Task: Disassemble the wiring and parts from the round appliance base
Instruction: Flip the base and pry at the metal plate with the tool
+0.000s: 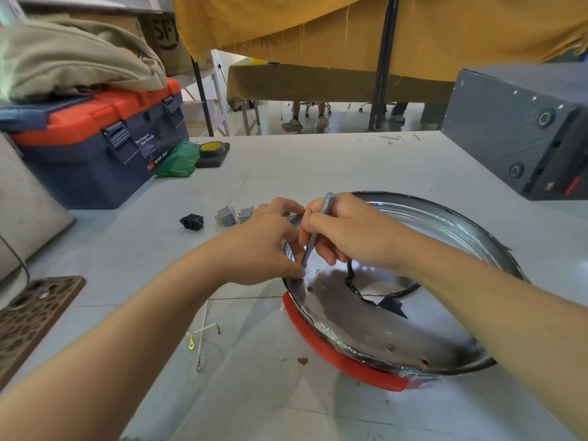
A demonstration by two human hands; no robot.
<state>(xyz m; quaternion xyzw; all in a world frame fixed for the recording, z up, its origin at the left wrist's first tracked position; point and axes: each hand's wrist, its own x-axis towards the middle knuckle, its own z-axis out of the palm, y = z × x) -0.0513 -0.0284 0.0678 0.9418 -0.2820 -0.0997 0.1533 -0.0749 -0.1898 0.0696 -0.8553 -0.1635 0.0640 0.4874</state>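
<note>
The round appliance base (pixel 451 224), shiny metal with a red rim band (pixel 321 342), lies open side up on the table. My right hand (pixel 353 230) grips a grey screwdriver (pixel 316 230) like a pen, tip down at the base's left inner wall. My left hand (pixel 267 246) grips the left rim of the base, thumb inside near the tool tip. A black wire (pixel 359 291) runs around the central hole. Removed parts lie to the left: a black socket (pixel 192 221), two grey switches (pixel 234 214), and white wires with ring terminals (pixel 202 335).
A blue and orange toolbox (pixel 95 144) with cloth on top stands far left, tape roll (pixel 211 149) and green bag (pixel 178 160) beside it. A grey metal box (pixel 521 128) is at far right. A brown perforated panel (pixel 35 316) lies at the left edge.
</note>
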